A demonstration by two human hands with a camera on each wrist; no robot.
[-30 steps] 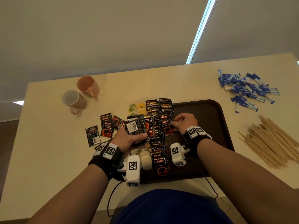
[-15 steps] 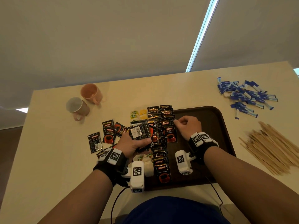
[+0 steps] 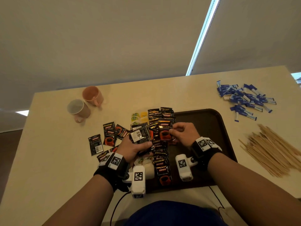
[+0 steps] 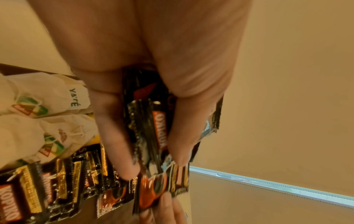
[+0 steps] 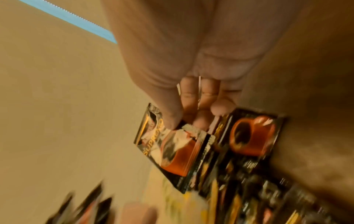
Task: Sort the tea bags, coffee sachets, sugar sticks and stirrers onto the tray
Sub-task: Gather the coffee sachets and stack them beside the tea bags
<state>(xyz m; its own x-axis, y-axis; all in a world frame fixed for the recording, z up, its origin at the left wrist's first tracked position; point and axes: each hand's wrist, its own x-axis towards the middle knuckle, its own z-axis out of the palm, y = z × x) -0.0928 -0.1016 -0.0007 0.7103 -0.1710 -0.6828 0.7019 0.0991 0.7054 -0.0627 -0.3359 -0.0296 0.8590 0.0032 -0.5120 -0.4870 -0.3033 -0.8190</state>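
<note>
- Cream surface point(image 3: 162, 95): it carries everything. Loose sachets point(image 3: 108, 133) lie on it left of the tray, sugar sticks point(image 3: 244, 98) at the far right and stirrers point(image 3: 273, 149) near right, both well apart from the tray. A careless sweep of an arm could scatter the stirrers off the near edge.
- Dark tray point(image 3: 211, 121): its right part is bare, while its left edge is crowded with a row of sachets point(image 3: 161, 160) and pale tea bags point(image 3: 147, 167). The row overlaps loosely; I judge a nudge from either wrist would slide the kinds into each other and undo the sorting.
- Left hand point(image 3: 132, 149): curled round a thick stack point(image 3: 140, 134) of sachets, thumb and fingers clamping it edge-on in the left wrist view. The foil looks slick, so a slackened grip would likely fan the stack out over the tea bags below.
- Right hand point(image 3: 182, 134): thumb and fingertips pinch one sachet point(image 3: 164, 132) by its edge, just beside the stack. Held so narrowly, it may twist or drop as it is set down.
- Two mugs point(image 3: 84, 103): well clear, no risk.
</note>
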